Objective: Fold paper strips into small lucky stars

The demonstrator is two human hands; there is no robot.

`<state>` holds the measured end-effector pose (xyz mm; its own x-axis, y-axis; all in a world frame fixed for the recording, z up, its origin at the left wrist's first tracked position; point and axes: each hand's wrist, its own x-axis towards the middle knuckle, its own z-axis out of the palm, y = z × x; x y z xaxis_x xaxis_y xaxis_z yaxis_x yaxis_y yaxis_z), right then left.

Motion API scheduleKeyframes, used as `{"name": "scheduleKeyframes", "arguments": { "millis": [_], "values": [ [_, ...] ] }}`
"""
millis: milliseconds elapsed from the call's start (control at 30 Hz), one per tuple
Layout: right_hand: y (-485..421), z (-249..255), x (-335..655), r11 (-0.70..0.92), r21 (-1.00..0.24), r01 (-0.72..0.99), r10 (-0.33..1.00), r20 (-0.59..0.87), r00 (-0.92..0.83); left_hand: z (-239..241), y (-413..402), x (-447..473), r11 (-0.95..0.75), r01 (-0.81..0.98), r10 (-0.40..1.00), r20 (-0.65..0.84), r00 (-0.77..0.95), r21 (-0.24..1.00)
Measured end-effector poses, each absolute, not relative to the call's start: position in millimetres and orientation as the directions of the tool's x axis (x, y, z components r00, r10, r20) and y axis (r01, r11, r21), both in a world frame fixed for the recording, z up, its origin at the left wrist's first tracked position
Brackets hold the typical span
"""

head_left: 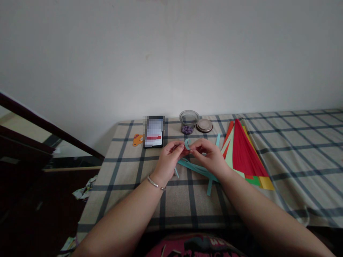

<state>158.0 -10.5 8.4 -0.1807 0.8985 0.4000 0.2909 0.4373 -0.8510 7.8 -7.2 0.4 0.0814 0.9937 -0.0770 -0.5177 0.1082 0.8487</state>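
Between my two hands a light-blue paper strip (187, 144) curves into a small loop. My left hand (171, 155) pinches one side of it, and a thin tail of the strip hangs below that hand. My right hand (207, 151) pinches the other side with thumb and forefinger. Under and beside my hands lie more light-blue strips (197, 168) on the checked cloth. Just beyond my hands stands a clear plastic cup (189, 119) with small purple pieces (187, 129) at its bottom.
Right of the cup lies a round lid (205, 125). A fan of red paper strips (245, 153), with orange, green and yellow ones, spreads at the right. A phone (154, 132) and a bear-shaped cutout (137, 140) are at the left. The checked tablecloth (123, 200) ends at a left edge.
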Motion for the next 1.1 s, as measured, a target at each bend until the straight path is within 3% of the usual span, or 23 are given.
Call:
{"name": "scheduleKeyframes", "arguments": {
  "millis": [500,667,900,1100],
  "values": [
    [-10.4,6.3,155.2,0.341,-0.906,0.252,0.939,0.314,-0.139,1.2,-9.3,8.4,0.125,-0.564,0.973,0.009,0.229,0.816],
    [-12.1,5.9,155.9,0.432,-0.836,0.337,0.901,0.413,-0.131,1.1,-9.2,7.7,0.176,-0.548,0.965,-0.032,0.262,0.818],
    [-16.4,12.4,157.5,0.578,-0.647,0.498,0.804,0.555,-0.212,0.6,-7.4,7.5,0.251,-0.59,0.95,-0.076,0.304,0.767],
    [-14.8,13.8,158.6,0.557,-0.655,0.51,0.821,0.528,-0.218,-1.2,-7.6,7.5,0.271,-0.576,0.951,-0.122,0.285,0.771]
  ]
}}
